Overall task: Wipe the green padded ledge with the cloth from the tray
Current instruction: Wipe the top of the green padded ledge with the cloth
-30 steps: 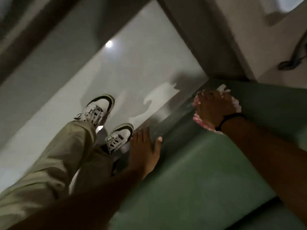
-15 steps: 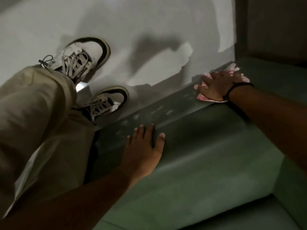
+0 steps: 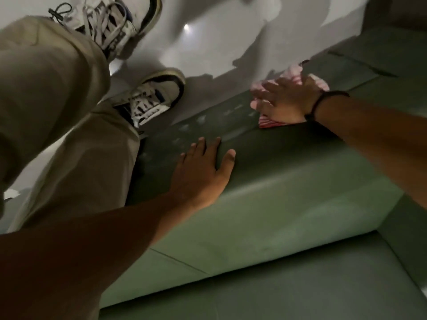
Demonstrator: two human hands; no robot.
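Right hand [image 3: 284, 100] presses cloth [image 3: 292, 72] (pink-striped) on ledge [image 3: 277, 199]; left hand [image 3: 203, 172] rests flat.

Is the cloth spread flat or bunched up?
Bunched: rumpled folds of the cloth poke out around the right hand pressing it onto the ledge.

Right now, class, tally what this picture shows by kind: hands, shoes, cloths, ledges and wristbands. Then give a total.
Hands: 2, left hand and right hand
Shoes: 2
Cloth: 1
Ledge: 1
Wristband: 1
Total: 7
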